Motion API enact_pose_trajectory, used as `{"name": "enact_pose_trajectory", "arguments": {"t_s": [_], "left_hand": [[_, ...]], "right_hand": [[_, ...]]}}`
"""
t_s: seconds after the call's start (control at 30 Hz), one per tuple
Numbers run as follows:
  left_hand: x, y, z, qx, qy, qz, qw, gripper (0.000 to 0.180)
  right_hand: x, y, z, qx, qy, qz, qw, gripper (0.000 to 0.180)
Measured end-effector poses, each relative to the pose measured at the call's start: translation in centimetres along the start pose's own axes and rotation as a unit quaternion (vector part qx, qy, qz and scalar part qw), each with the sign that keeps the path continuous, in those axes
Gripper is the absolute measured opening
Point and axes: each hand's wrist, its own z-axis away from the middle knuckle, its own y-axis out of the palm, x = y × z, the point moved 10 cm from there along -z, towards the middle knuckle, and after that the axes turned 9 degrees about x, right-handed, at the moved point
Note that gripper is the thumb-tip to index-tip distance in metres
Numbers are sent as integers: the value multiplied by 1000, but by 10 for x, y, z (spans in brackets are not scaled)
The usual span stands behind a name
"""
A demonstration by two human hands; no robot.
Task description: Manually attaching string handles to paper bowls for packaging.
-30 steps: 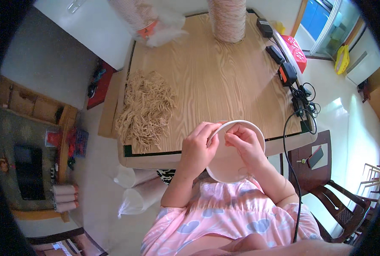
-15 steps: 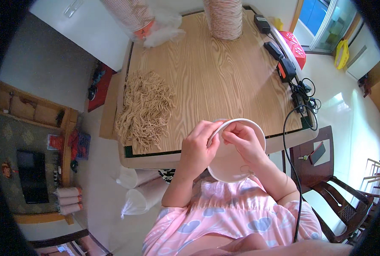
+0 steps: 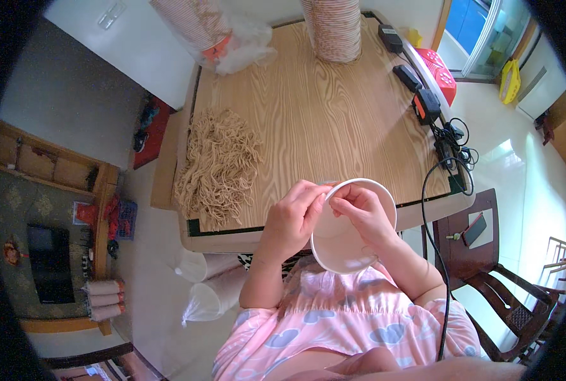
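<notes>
A wooden table [image 3: 333, 114] fills the middle of the view, and a pale floor lies around it. At the far left a dark screen [image 3: 49, 263] stands on a low shelf by the wall. On the left part of the table lies a loose heap of thin beige strings [image 3: 216, 166] (they look a little like dry noodles). Below the table edge, clear plastic bags [image 3: 201, 286] rest on the floor. The left hand [image 3: 292, 216] is closed in a pinch on the near-left rim of a white paper bowl [image 3: 346, 244], which is held over the table's near edge, in front of the person's chest. The right hand [image 3: 365, 214] reaches inside the bowl, its fingers bent and pinched together at the rim, just beside the left fingertips. At the back stands a tall stack of paper cups [image 3: 333, 28]. On the right edge lie black chargers with cables [image 3: 445, 136]. A dark wooden chair [image 3: 486, 267] stands at the right.
</notes>
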Motion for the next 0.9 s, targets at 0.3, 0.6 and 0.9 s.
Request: {"name": "enact_pose_trajectory", "arguments": {"t_s": [0.3,0.6,0.9], "left_hand": [[-6,-4,-7,54,48,-20,997,19],[6,-2,-6,12,20,-32,999,4],[74,26,5,136,-182,505,833,21]], "right_hand": [[2,4,2,5,9,33,999,12],[6,2,1,-14,7,42,999,14],[95,57,43,-4,-289,388,876,16]]}}
